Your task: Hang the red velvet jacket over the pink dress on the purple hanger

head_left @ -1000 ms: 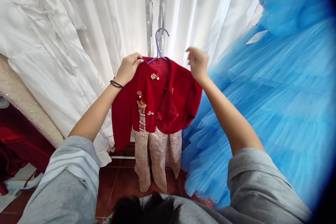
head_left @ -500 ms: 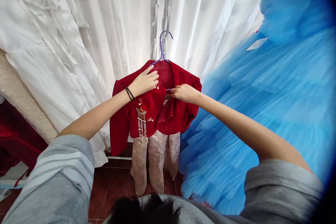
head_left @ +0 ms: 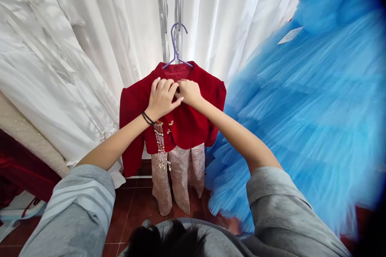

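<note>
A red jacket (head_left: 193, 124) hangs on a purple hanger (head_left: 175, 44), its two front edges close together. My left hand (head_left: 161, 96) is at the upper front below the collar, fingers bent over the cloth and thumb pointing right. Right beside it, my right hand (head_left: 189, 91) is closed on the other front edge. The fingertips of both hands meet at the neckline, where the fastening is hidden. A beaded tassel ornament (head_left: 159, 138) dangles from the left front, near small jewelled clasps (head_left: 170, 124). Pale pink shiny trousers (head_left: 179, 168) hang under the jacket.
A white dress (head_left: 60, 88) hangs on the left, a blue tulle gown (head_left: 301, 108) with a white tag (head_left: 290, 35) on the right. Behind the jacket are a metal rack post (head_left: 164, 12) and white curtains (head_left: 205, 16). The floor has dark red tiles (head_left: 120, 213).
My right hand has moved left, bringing its jacket front across to meet my left hand. The gap between the fronts has closed. The whole view has shifted slightly.
</note>
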`<state>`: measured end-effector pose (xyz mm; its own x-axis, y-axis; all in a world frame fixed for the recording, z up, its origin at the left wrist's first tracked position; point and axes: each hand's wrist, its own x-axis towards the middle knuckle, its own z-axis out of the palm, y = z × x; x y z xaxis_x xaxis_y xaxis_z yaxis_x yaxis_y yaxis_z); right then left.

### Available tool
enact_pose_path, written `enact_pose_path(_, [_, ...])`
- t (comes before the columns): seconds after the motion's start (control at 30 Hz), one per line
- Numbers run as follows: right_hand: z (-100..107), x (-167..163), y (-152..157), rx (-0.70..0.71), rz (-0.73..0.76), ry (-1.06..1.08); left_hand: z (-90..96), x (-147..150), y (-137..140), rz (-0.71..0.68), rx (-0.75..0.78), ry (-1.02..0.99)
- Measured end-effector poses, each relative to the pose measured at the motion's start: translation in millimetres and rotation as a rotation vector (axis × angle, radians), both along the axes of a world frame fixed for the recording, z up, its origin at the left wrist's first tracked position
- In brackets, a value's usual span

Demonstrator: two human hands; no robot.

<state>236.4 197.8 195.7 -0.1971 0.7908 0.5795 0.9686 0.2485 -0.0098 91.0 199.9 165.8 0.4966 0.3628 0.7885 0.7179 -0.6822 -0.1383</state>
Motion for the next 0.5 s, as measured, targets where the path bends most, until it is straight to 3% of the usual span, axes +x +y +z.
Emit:
enact_pose_path(0.07, [-6.3,14.1,-4.6,0.075,0.131,0.089,-18.0,-2.5,-10.3,0.077,-0.033,0.013])
enact_pose_path(0.13, [-30.0,37.1,-16.4,0.230,0.263,0.243,-31.2,-10.2,-16.8,0.129,-0.090,0.020])
enact_pose_path(0.2, [-79.1,63.5,-33.2,0.408,0.237,0.478,-37.9,-22.0,-20.0,0.131,-0.161,-0.014])
enact_pose_path(0.27, [-147.6,85.3,-49.4,0.481,-0.042,0.770,-37.0,-34.6,-20.5,0.072,-0.259,-0.124])
enact_pose_path(0.3, [-183.9,92.7,-55.0,0.434,-0.232,0.926,-33.9,-40.1,-19.9,0.011,-0.343,-0.199])
enact_pose_path(0.33, [-218.1,97.2,-58.0,0.300,-0.357,1.043,-29.3,-44.5,-18.5,-0.069,-0.458,-0.282])
enact_pose_path(0.4, [-272.4,98.5,-56.2,0.142,-0.398,1.104,-17.5,-49.5,-13.5,-0.254,-0.721,-0.453])
enact_pose_path(0.47, [-302.0,94.0,-48.2,0.016,-0.376,1.093,-6.5,-49.5,-6.4,-0.353,-0.866,-0.571])
enact_pose_path(0.5, [-308.2,91.6,-44.0,-0.033,-0.373,1.078,-2.8,-48.3,-2.8,-0.336,-0.846,-0.587])
